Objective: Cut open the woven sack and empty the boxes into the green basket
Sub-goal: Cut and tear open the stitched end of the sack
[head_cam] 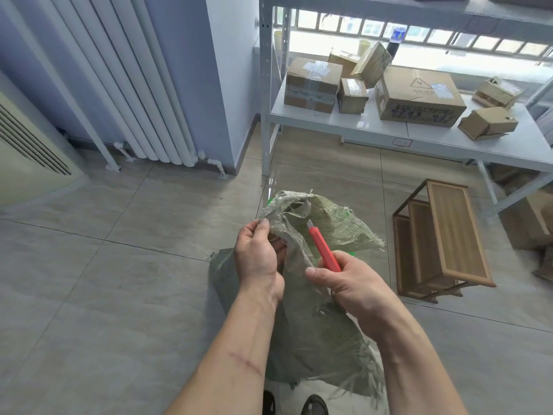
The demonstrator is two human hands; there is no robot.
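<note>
Tiled floor (119,280), metal shelf (374,127) of cartons behind: woven sack (311,319) hangs before it, frayed mouth pinched by left hand (258,259), right hand (353,287) gripping red cutter (323,248) at the fabric; cutting underway, emptying pending, basket mostly hidden.

I'm seeing the grey-green woven sack (302,310) hanging slack and crumpled in front of me, its frayed top edge bunching up and its tattered bottom trailing near the floor. Slivers of bright green are peeking out behind it.
</note>
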